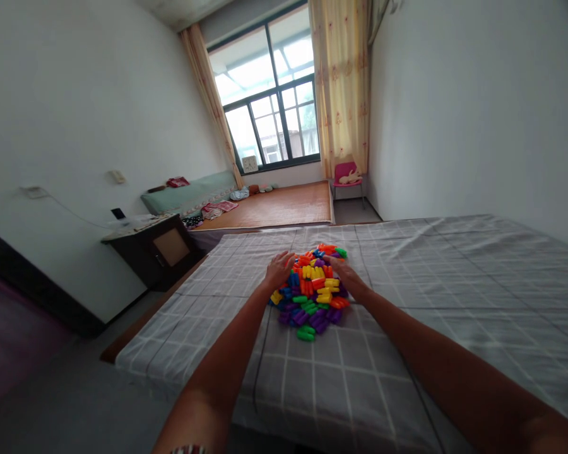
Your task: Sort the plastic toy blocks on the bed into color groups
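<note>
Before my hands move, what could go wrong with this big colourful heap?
Your left hand and right hand are on opposite sides of the heap of plastic pieces, so a hard push might make the top ones tumble.
The green pieces at the near edge could get knocked loose.
The checked cloth lies under everything, so tugging it might drag the pieces along.

Daylight from the window (269,94), dim foreground, edges stretched, perhaps slightly blurred.
</note>
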Demonstrator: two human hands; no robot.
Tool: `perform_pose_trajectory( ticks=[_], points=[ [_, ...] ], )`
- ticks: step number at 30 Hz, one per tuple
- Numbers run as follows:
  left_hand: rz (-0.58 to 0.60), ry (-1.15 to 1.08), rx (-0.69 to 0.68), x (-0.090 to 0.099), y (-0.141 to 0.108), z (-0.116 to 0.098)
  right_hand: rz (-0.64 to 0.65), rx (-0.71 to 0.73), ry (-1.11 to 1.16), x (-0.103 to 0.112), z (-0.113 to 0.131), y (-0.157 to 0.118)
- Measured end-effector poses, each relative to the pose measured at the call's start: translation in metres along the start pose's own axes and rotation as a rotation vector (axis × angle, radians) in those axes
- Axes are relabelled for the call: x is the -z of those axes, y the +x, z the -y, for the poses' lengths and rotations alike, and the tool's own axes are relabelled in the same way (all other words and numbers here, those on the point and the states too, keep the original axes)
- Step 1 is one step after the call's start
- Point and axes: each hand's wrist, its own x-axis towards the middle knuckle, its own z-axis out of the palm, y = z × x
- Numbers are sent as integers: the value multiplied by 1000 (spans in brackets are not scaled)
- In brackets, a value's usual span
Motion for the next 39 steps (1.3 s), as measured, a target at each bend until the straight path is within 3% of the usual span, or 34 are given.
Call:
perform_pose_trajectory(
  ticks=[2, 5, 8, 12, 18, 21, 24, 32, 39],
  points=[
    [8, 42, -144, -2, -16, -31, -110, -39, 39, 11, 2, 2],
    [162, 81, -455, -14, -51, -79, -265, -117, 27, 31, -4, 6],
    [313, 143, -646, -29, -79, -107, -358, -205, 34, 46, -14, 8],
    [319, 214, -653, -32, -84, -103, -381, -245, 12, 52, -23, 8],
    [270, 219, -528, -5, -76, -62, -380, -289, -29, 52, -30, 9],
    [271, 221, -484, 5, -75, -53, -398, -312, -32, 53, -32, 10],
    [277, 219, -489, 0, -75, -63, -376, -301, -77, 54, -36, 10],
    [421, 85, -656, -48, -96, -120, -321, -242, -267, 71, -43, -2],
    [425, 77, -670, -48, -89, -121, -238, -231, -286, 73, -40, -5]
  ],
)
